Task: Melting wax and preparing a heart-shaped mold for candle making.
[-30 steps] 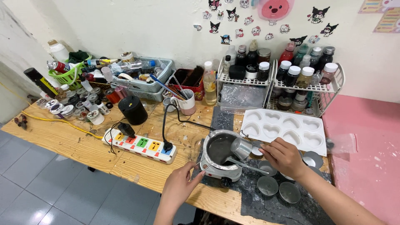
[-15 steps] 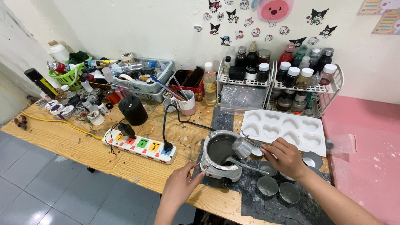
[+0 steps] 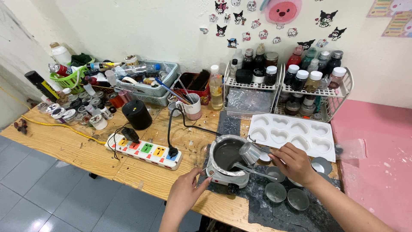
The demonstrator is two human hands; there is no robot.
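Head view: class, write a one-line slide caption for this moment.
Right hand tips a small metal cup over a melting pot of dark liquid; left hand steadies the pot.

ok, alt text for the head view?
Right hand tips a small metal cup over a round metal melting pot of dark liquid, while the left hand steadies the pot's base. A white heart-cavity mould tray lies behind on the cluttered wooden table.

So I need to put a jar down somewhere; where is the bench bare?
Bare wood lies in front of the power strip, out to the bench's left front edge. The back left is packed with small jars and baskets; the mat by the pot holds tins.
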